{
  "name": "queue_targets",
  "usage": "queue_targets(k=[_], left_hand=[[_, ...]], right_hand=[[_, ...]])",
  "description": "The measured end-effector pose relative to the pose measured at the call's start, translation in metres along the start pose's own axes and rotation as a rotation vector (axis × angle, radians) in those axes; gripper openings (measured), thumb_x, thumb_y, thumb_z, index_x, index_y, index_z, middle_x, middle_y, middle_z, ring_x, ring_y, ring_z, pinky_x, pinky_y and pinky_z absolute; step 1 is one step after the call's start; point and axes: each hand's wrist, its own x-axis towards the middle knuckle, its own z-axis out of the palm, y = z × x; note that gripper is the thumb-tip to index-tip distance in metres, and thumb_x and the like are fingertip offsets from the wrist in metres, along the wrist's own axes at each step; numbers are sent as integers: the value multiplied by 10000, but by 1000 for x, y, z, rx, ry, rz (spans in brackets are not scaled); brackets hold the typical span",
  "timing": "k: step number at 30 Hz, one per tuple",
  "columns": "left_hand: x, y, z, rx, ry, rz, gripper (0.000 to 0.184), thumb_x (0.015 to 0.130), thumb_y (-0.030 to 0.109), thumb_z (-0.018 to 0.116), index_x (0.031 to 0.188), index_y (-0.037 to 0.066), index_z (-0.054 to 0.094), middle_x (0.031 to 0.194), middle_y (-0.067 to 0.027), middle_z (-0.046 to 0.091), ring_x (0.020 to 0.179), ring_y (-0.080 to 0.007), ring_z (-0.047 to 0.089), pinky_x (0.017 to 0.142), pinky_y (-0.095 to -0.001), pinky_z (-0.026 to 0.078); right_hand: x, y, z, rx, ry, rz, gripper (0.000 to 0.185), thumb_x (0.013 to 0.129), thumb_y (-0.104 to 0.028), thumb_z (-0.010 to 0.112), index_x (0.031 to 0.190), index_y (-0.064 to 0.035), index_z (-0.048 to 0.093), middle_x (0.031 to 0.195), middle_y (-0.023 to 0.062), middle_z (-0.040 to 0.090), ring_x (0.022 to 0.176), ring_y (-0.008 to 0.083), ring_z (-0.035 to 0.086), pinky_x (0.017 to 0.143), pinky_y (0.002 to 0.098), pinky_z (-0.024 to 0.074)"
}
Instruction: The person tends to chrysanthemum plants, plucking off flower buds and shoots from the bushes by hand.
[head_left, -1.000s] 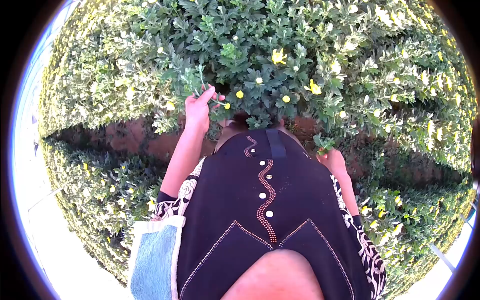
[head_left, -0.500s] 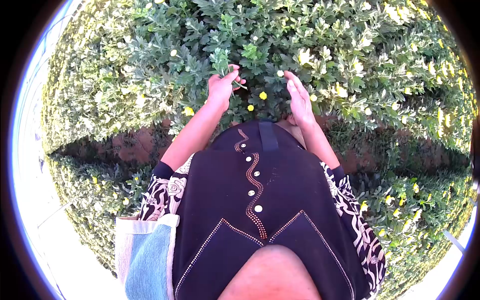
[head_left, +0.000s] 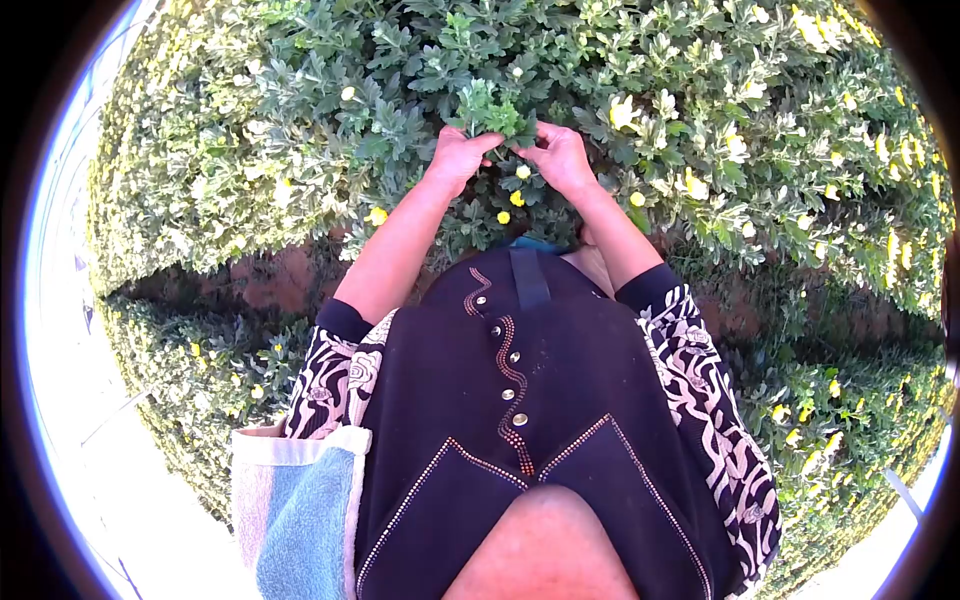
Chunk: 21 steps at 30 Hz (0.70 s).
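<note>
Both hands meet over the plants at the upper middle of the head view. My left hand is closed on a leafy green sprig, its thumb pointing right. Close beside it on the right, my right hand pinches at the same leafy tops; the exact stem between its fingers is too small to make out. Just below and between the hands are small yellow flowers. Dense green foliage surrounds the fingers.
Rows of flowering plants spread to both sides, with more plants at the lower right. Strips of reddish soil lie between rows. A blue and pink towel hangs at the left of the dark top.
My right hand has come up from low on the right, without the sprig it held there, to the plant tops. My left hand has moved right and up with its sprig, meeting it.
</note>
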Motion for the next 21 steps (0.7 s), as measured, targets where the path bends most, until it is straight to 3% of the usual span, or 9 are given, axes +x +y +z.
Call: queue_targets(k=[3, 5, 10, 12, 17, 21], left_hand=[[1, -1, -4, 1, -63, 36, 231, 788, 125, 726, 1010, 75, 688, 936, -6, 700, 759, -107, 630, 554, -262, 474], [4, 3, -5, 52, -130, -24, 232, 794, 109, 730, 1020, 81, 684, 922, 2, 698, 748, -107, 628, 561, -264, 476], [2, -3, -7, -260, -215, -123, 263, 808, 81, 710, 1060, 126, 650, 1031, -4, 654, 935, -161, 609, 616, -322, 490], [7, -6, -7, -297, -221, -198, 236, 818, 88, 694, 1046, 126, 647, 1004, -3, 653, 907, -163, 609, 616, -328, 486], [20, 4, -7, -333, -253, -432, 210, 866, 130, 613, 1075, 120, 625, 990, -24, 666, 867, -175, 612, 660, -327, 469], [23, 5, -10, -430, -318, -456, 220, 872, 156, 588, 1081, 93, 617, 1004, -50, 668, 877, -195, 610, 687, -358, 476]], right_hand=[[-3, -2, -1, -91, 0, -48, 242, 772, -45, 752, 1008, -40, 700, 842, -24, 673, 736, 54, 539, 696, 260, 474], [-2, -5, -5, -71, -51, 13, 299, 719, -70, 777, 1012, -73, 715, 943, 70, 691, 822, 169, 633, 752, 305, 507], [-8, 9, -2, 41, 69, -89, 310, 690, 0, 768, 988, -66, 714, 935, 40, 646, 840, 152, 616, 731, 292, 505], [-15, 7, -1, 156, 95, -70, 248, 716, 35, 741, 940, -67, 709, 912, -14, 595, 879, 108, 565, 754, 260, 459], [-18, -2, -8, 51, 41, -94, 257, 718, 23, 750, 949, -79, 704, 915, 17, 599, 887, 140, 583, 804, 285, 458], [-17, -2, -11, 59, 30, -123, 233, 724, 28, 740, 934, -59, 686, 930, 20, 600, 897, 148, 583, 820, 280, 460]])
